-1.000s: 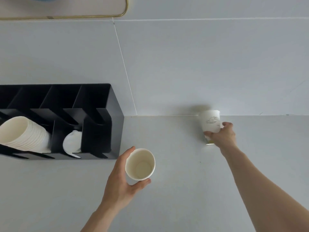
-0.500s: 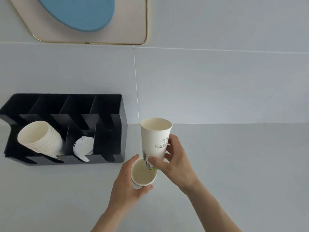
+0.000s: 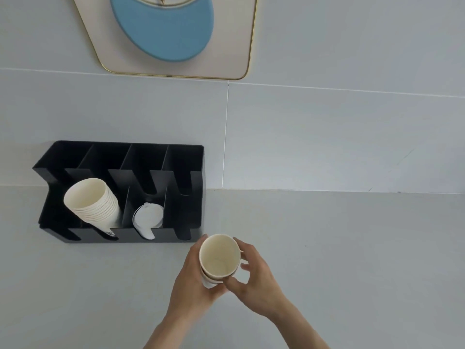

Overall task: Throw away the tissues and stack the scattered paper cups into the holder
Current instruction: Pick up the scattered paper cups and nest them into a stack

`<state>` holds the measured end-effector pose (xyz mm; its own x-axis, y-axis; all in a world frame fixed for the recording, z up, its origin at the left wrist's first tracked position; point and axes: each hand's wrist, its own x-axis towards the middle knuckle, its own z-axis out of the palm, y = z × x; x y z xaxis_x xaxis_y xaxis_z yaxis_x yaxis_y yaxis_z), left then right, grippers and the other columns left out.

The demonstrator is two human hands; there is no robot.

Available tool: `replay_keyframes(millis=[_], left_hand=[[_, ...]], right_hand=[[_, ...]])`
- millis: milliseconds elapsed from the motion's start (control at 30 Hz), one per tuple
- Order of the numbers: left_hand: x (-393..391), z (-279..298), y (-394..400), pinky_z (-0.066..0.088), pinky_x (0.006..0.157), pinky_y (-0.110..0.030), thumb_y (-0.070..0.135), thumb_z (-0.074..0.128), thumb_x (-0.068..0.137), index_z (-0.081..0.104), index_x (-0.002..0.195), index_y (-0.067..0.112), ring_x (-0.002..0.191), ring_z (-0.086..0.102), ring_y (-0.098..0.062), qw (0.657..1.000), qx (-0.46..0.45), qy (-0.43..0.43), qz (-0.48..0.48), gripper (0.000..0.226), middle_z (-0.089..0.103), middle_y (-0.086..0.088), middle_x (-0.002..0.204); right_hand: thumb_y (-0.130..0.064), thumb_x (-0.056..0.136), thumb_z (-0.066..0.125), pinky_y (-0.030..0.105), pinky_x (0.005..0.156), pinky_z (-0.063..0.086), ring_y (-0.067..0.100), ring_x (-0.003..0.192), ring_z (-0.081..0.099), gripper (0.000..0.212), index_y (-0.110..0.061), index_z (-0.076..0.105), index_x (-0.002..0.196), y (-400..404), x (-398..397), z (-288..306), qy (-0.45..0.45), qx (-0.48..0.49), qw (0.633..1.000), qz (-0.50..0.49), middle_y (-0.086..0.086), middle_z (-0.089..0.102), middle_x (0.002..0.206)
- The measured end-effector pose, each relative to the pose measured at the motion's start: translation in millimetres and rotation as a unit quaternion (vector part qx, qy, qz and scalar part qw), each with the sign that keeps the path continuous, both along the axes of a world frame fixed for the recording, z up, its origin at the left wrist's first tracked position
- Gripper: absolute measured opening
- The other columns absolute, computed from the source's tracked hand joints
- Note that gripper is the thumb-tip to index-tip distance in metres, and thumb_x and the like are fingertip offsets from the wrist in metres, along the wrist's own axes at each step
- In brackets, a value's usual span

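Two white paper cups (image 3: pixel 219 258) are nested one inside the other, mouth towards me, just in front of the right end of the black holder (image 3: pixel 193 157). My left hand (image 3: pixel 193 280) wraps them from the left and below. My right hand (image 3: pixel 256 275) touches them from the right with thumb and fingertips. A stack of several paper cups (image 3: pixel 91 204) lies tilted in the holder's second slot from the left. White lids (image 3: pixel 148 219) sit in the slot beside it. No tissues are in view.
The holder stands against the grey tiled wall (image 3: pixel 327 137) on a pale grey counter (image 3: pixel 352 248). A gold-edged panel with a blue disc (image 3: pixel 163 31) hangs above. The holder's rightmost slot (image 3: pixel 185 197) holds nothing I can see.
My right hand brought the printed cup from the back right and pushed it down into the cup in my left hand. The two cups now sit nested. The view tilted upward.
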<state>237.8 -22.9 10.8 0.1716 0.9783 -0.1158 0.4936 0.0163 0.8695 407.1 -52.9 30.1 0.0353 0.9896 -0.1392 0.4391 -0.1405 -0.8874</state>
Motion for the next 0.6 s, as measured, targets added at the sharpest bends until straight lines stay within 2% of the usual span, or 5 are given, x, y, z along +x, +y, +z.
replay_keyframes(millis=[100, 200, 333, 433, 600], left_hand=[[-7, -1, 0, 0.048, 0.089, -0.023, 0.056, 0.09, 0.05, 0.021, 0.144, 0.049, 0.124, 0.05, -0.002, 1.0, -0.01, 0.003, -0.024, 0.118, 0.046, 0.023, 0.142], [-15, -1, 0, 0.046, 0.094, -0.027, 0.052, 0.092, 0.051, 0.017, 0.145, 0.051, 0.126, 0.047, -0.003, 0.998, -0.036, -0.014, -0.041, 0.12, 0.04, 0.025, 0.144], [-24, 9, 1, 0.046, 0.103, -0.035, 0.068, 0.075, 0.065, 0.035, 0.139, 0.049, 0.122, 0.053, 0.0, 0.991, -0.091, -0.095, -0.005, 0.086, 0.052, 0.024, 0.136], [-30, 20, 9, 0.049, 0.093, -0.029, 0.072, 0.061, 0.068, 0.049, 0.129, 0.046, 0.112, 0.059, 0.002, 0.986, -0.123, -0.108, 0.034, 0.067, 0.061, 0.017, 0.127], [-37, 32, 19, 0.06, 0.075, -0.035, 0.038, 0.065, 0.087, 0.057, 0.118, 0.035, 0.097, 0.068, -0.013, 0.973, -0.186, -0.102, 0.095, 0.032, 0.066, 0.004, 0.114]], right_hand=[[-0.039, 0.077, 0.078, 0.028, 0.103, 0.047, -0.004, 0.128, 0.048, 0.082, -0.034, 0.038, 0.148, 1, 5, 6, 0.019, -0.036, 0.999, 0.017, -0.023, 0.045, 0.143], [-0.045, 0.081, 0.076, 0.032, 0.1, 0.052, -0.001, 0.123, 0.054, 0.071, -0.035, 0.045, 0.144, 5, 9, 10, 0.046, -0.065, 0.997, -0.001, -0.02, 0.051, 0.14], [-0.037, 0.093, 0.069, 0.029, 0.089, 0.057, 0.001, 0.106, 0.065, 0.043, -0.037, 0.057, 0.134, 11, 12, 11, 0.082, -0.099, 0.991, -0.029, -0.014, 0.062, 0.127], [-0.029, 0.095, 0.066, 0.035, 0.089, 0.059, 0.006, 0.1, 0.067, 0.033, -0.037, 0.063, 0.127, 15, 12, 10, 0.105, -0.117, 0.987, -0.041, -0.012, 0.068, 0.119], [-0.019, 0.095, 0.065, 0.032, 0.078, 0.062, 0.013, 0.095, 0.071, 0.029, -0.03, 0.068, 0.122, 21, 14, 8, 0.134, -0.142, 0.979, -0.065, -0.004, 0.073, 0.11]])
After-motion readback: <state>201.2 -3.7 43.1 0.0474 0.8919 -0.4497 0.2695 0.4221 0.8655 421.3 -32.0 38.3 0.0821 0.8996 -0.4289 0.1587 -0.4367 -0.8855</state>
